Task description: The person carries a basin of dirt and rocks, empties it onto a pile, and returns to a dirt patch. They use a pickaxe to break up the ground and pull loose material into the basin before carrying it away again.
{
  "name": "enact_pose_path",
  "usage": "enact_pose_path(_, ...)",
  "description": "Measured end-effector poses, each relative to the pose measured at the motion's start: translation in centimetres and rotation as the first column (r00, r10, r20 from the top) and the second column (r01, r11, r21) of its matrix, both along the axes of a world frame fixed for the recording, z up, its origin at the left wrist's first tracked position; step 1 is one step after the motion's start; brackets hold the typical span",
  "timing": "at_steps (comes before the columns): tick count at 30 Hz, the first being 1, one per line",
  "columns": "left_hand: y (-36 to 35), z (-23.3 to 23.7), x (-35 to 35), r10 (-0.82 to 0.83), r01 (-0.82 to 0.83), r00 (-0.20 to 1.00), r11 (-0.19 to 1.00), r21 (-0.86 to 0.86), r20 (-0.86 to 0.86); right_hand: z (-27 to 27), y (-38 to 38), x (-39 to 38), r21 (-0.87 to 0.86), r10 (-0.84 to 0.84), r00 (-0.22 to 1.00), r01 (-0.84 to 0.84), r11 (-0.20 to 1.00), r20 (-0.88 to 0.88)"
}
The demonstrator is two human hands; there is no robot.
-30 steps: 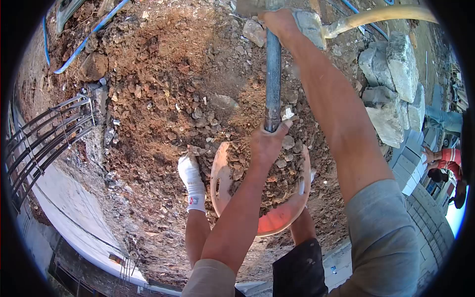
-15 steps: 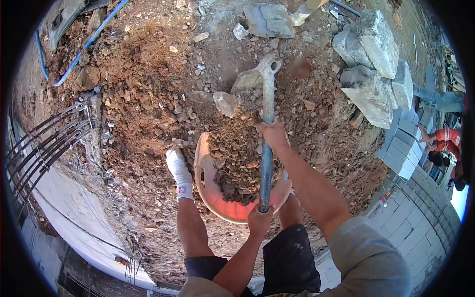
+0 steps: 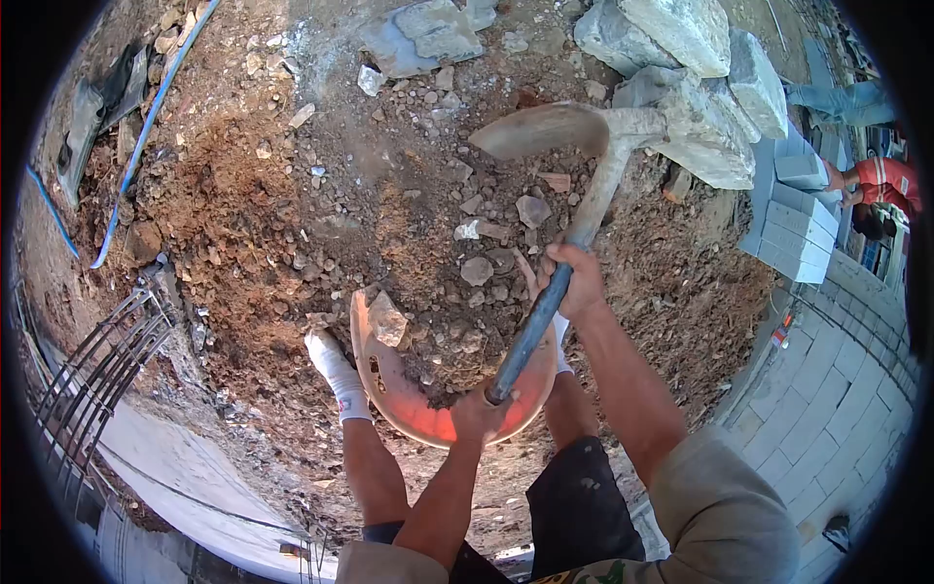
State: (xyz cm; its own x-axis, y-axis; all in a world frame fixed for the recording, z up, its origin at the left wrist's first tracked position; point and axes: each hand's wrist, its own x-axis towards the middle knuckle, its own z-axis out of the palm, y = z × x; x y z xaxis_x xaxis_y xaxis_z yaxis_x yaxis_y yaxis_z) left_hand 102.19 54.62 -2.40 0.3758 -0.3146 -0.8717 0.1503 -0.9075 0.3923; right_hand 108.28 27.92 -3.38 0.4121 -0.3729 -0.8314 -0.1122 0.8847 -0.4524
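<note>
A hoe (image 3: 540, 326) with a metal handle slants up to the right. Its wide curved blade (image 3: 540, 131) is raised over the ground in front of me. My left hand (image 3: 480, 416) is closed round the lower end of the handle, over the near rim of an orange scoop-shaped basin (image 3: 428, 423). Farther up the handle, my right hand (image 3: 576, 282) is wrapped round it. Soil and stones lie in the basin, with a larger rock (image 3: 387, 319) at its left side. The basin sits between my feet.
Large concrete chunks (image 3: 686, 117) lie at the upper right, near stacked grey blocks (image 3: 798, 229). Another person in red (image 3: 883, 183) is at the far right. Rebar (image 3: 102, 360) sticks out at the left, and a blue pipe (image 3: 156, 122) lies at the upper left.
The hoe's head has swung up and to the right, away from the soil. My right hand has moved slightly right, my left hand slightly left. A large rock now shows in the basin.
</note>
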Motion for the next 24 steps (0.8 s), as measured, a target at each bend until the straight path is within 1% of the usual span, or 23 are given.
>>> enact_pose_path(1,-2.8,-0.9,4.7,-0.123,0.117,0.988,0.991,0.068,0.089,-0.6,-2.4,2.6,0.057,-0.040,0.999,0.041,0.998,-0.011)
enact_pose_path(2,-4.6,-1.4,8.5,-0.130,0.138,0.954,0.990,-0.008,0.271,-2.3,-4.6,5.5,0.001,-0.064,0.998,0.064,0.998,-0.019)
enact_pose_path(3,-6.4,-1.4,12.4,-0.187,0.178,0.962,0.982,0.063,0.198,-3.9,-5.7,6.8,-0.048,-0.094,0.995,0.092,0.995,-0.033)
enact_pose_path(4,-7.4,-1.4,14.7,-0.238,0.221,0.962,0.966,0.130,0.131,-5.4,-5.9,6.3,-0.040,-0.124,0.988,0.121,0.992,-0.096)
enact_pose_path(6,-5.6,-0.8,14.0,-0.352,0.346,0.936,0.920,0.182,0.000,-9.0,-5.5,6.6,-0.022,-0.149,0.972,0.147,0.989,-0.184)
enact_pose_path(7,-4.2,0.2,13.6,-0.413,0.418,0.908,0.884,0.210,-0.069,-9.3,-2.7,5.0,0.060,-0.145,0.969,0.160,0.985,-0.201)
enact_pose_path(8,-1.7,0.1,12.3,-0.372,0.402,0.913,0.893,0.202,-0.168,-8.8,0.3,2.3,0.126,-0.133,0.961,0.167,0.978,-0.241)
enact_pose_path(9,0.2,1.8,11.3,-0.408,0.439,0.897,0.867,0.234,-0.173,-7.9,2.4,1.9,0.127,-0.114,0.930,0.168,0.978,-0.350)
enact_pose_path(10,1.4,2.6,11.4,-0.444,0.469,0.883,0.844,0.261,-0.151,-9.1,4.2,0.7,0.148,-0.126,0.935,0.184,0.972,-0.332)
enact_pose_path(11,1.8,2.5,12.4,-0.470,0.480,0.876,0.826,0.295,-0.107,-9.2,4.1,1.5,0.163,-0.176,0.936,0.233,0.959,-0.306)
enact_pose_path(12,1.7,3.2,13.6,-0.465,0.481,0.876,0.820,0.311,-0.128,-9.0,4.9,1.7,0.197,-0.208,0.932,0.273,0.941,-0.296)
enact_pose_path(14,1.8,5.3,15.4,-0.471,0.514,0.858,0.788,0.338,-0.206,-8.3,6.8,1.4,0.255,-0.248,0.907,0.343,0.904,-0.340)
enact_pose_path(15,2.2,5.6,15.2,-0.434,0.484,0.875,0.806,0.341,-0.215,-8.0,7.4,1.9,0.245,-0.183,0.913,0.283,0.927,-0.364)
enact_pose_path(17,5.1,7.4,12.8,-0.348,0.415,0.907,0.838,0.354,-0.238,-6.6,10.2,1.9,0.238,-0.042,0.908,0.153,0.959,-0.416)
enact_pose_path(18,6.9,7.9,11.0,-0.276,0.348,0.931,0.869,0.351,-0.238,-6.2,11.4,1.8,0.256,0.037,0.906,0.080,0.963,-0.422)
enact_pose_path(19,8.0,8.1,9.2,-0.200,0.276,0.950,0.896,0.347,-0.240,-5.9,12.0,1.7,0.272,0.072,0.911,0.044,0.961,-0.405)
enact_pose_path(21,6.7,10.1,6.0,-0.126,0.217,0.963,0.886,0.410,-0.237,-5.5,13.2,0.2,0.314,0.150,0.907,-0.021,0.949,-0.394)
enact_pose_path(23,6.7,10.5,0.7,0.013,0.088,0.972,0.905,0.416,-0.234,-5.1,13.3,-1.9,0.356,0.230,0.908,-0.099,0.929,-0.350)
enact_pose_path(24,8.3,9.5,-3.9,0.133,-0.009,0.953,0.911,0.412,-0.273,-4.0,13.5,-3.3,0.366,0.269,0.910,-0.145,0.919,-0.315)
